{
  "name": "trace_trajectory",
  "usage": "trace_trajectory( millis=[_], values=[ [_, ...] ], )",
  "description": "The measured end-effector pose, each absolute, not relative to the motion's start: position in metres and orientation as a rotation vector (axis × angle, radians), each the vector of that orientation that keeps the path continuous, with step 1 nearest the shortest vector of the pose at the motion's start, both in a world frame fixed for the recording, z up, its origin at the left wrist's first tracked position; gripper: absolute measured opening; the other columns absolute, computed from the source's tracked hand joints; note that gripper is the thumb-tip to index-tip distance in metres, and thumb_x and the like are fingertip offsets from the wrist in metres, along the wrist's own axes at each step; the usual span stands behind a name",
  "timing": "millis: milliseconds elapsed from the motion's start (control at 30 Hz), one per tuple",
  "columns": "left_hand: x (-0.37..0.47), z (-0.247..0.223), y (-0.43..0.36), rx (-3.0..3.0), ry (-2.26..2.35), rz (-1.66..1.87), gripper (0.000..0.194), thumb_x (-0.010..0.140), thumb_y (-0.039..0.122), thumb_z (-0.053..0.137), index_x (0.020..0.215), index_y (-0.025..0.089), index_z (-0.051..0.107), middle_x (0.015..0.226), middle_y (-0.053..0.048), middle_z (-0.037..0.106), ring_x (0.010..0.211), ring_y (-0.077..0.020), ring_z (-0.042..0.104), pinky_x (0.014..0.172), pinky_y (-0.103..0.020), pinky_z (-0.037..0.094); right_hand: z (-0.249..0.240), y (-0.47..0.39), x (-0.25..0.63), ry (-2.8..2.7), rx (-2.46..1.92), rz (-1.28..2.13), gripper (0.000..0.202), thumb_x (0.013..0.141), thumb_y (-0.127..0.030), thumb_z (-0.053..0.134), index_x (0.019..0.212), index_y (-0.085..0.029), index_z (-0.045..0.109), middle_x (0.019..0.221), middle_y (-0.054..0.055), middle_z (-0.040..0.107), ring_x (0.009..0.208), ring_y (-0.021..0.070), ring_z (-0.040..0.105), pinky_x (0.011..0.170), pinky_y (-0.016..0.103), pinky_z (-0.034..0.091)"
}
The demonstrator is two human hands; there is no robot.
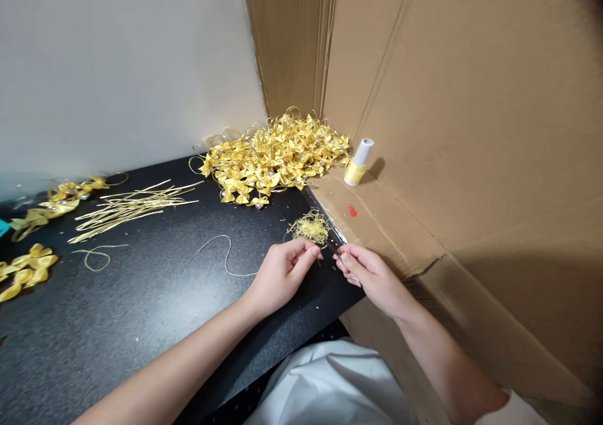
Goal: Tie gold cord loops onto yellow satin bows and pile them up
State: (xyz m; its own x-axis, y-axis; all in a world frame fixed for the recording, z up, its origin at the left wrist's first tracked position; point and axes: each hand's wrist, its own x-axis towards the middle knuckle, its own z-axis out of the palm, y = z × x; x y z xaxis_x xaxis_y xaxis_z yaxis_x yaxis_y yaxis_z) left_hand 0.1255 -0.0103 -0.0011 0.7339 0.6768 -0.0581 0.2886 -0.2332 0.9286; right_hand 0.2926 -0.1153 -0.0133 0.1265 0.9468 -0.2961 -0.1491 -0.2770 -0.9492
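Observation:
My left hand (288, 268) is closed in a pinch over the black table, just below a small heap of yellow thread clippings (309, 226). A thin gold thread (229, 263) curves across the tabletop and disappears behind this hand; whatever sits between the fingertips is hidden. To its right, my right hand (366, 268) is closed around a thin dark tool (332, 248), its tip pointing toward the clippings. Most of the tool is covered by the fingers, so its kind does not show. The two hands are close but apart.
A large pile of yellow ribbon bows (276, 155) fills the back corner. Cut gold cords (136, 208) lie at left, near more yellow bows (35, 268). A white spool wound with yellow thread (359, 162) stands on cardboard (391, 218). Cardboard walls rise on the right.

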Motion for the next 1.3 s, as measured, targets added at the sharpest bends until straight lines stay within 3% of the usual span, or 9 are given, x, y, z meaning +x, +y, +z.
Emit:
trace_trajectory(
  millis=[100,233,467,567,700,767,833,967,1300],
  values=[
    [0.125,0.0,-0.01,1.815,0.761,0.445,0.039,0.093,0.047,0.045,0.077,0.015,0.059,0.066,0.001,0.053,0.061,-0.0112,0.043,0.059,-0.022,0.036,-0.012,-0.116,0.304,-0.922,-1.505,1.17,0.041,0.088,-0.057,0.053,0.1,-0.019,0.056,0.076,0.0,0.051,0.064,0.0113,0.045,0.059,0.024,0.038],
    [0.122,0.008,-0.01,1.792,0.765,0.509,0.038,0.093,0.045,0.046,0.077,0.014,0.06,0.066,0.0,0.053,0.061,-0.0113,0.043,0.058,-0.022,0.035,-0.016,-0.113,0.339,-1.164,-1.886,0.417,0.03,0.09,-0.047,0.05,0.098,-0.019,0.058,0.093,0.01,0.062,0.084,0.0218,0.056,0.078,0.035,0.045],
    [0.104,0.039,-0.026,1.855,0.715,0.691,0.034,0.095,0.04,0.045,0.08,0.014,0.063,0.056,0.004,0.045,0.05,-0.0081,0.034,0.049,-0.021,0.028,-0.021,-0.101,0.368,-1.383,-2.162,-0.134,0.034,0.086,-0.048,0.05,0.089,-0.018,0.066,0.12,0.02,0.058,0.112,0.0393,0.047,0.092,0.059,0.037],
    [0.092,0.05,-0.038,1.992,0.619,0.744,0.031,0.095,0.033,0.044,0.078,0.015,0.063,0.061,0.001,0.056,0.052,-0.0087,0.045,0.053,-0.021,0.035,-0.004,-0.104,0.331,-1.26,-1.897,0.231,0.038,0.083,-0.053,0.055,0.092,-0.018,0.067,0.12,0.018,0.059,0.114,0.0348,0.05,0.097,0.052,0.038],
    [0.077,0.05,-0.058,2.195,0.346,0.753,0.028,0.095,0.03,0.042,0.078,0.017,0.062,0.068,-0.004,0.067,0.063,-0.0138,0.059,0.067,-0.026,0.044,0.012,-0.101,0.248,-0.91,-1.283,1.848,0.048,0.089,-0.06,0.044,0.087,-0.017,0.065,0.091,0.012,0.067,0.088,0.0241,0.063,0.078,0.039,0.05],
    [0.07,0.043,-0.071,2.236,0.217,0.726,0.028,0.095,0.031,0.043,0.078,0.019,0.061,0.068,-0.004,0.069,0.064,-0.0151,0.061,0.068,-0.027,0.045,0.016,-0.083,0.213,-0.592,-1.046,2.179,0.039,0.094,-0.05,0.044,0.086,-0.016,0.062,0.083,0.009,0.066,0.079,0.0182,0.064,0.074,0.033,0.051],
    [0.061,0.033,-0.083,2.272,0.146,0.704,0.027,0.095,0.033,0.044,0.078,0.02,0.06,0.066,-0.003,0.069,0.059,-0.0144,0.059,0.063,-0.027,0.044,0.022,-0.055,0.191,-0.385,-0.921,2.24,0.033,0.1,-0.035,0.037,0.083,-0.016,0.058,0.067,0.002,0.058,0.06,0.0105,0.057,0.063,0.024,0.049],
    [0.041,0.014,-0.099,2.318,0.155,0.693,0.027,0.096,0.035,0.044,0.078,0.02,0.059,0.061,-0.001,0.066,0.054,-0.0136,0.053,0.057,-0.026,0.042,0.041,0.005,0.176,-0.399,-0.934,2.221,0.036,0.101,-0.021,0.029,0.068,-0.017,0.043,0.049,-0.009,0.027,0.037,0.0045,0.021,0.036,0.013,0.02],
    [0.004,-0.024,-0.104,2.231,0.229,0.6,0.02,0.093,0.033,0.052,0.079,0.02,0.061,0.059,0.0,0.064,0.057,-0.0122,0.054,0.059,-0.021,0.044,0.058,0.059,0.183,-0.674,-0.987,1.856,0.027,0.097,-0.018,0.042,0.07,-0.017,0.046,0.053,-0.009,0.022,0.04,0.0042,0.017,0.035,0.012,0.022]
  ],
)
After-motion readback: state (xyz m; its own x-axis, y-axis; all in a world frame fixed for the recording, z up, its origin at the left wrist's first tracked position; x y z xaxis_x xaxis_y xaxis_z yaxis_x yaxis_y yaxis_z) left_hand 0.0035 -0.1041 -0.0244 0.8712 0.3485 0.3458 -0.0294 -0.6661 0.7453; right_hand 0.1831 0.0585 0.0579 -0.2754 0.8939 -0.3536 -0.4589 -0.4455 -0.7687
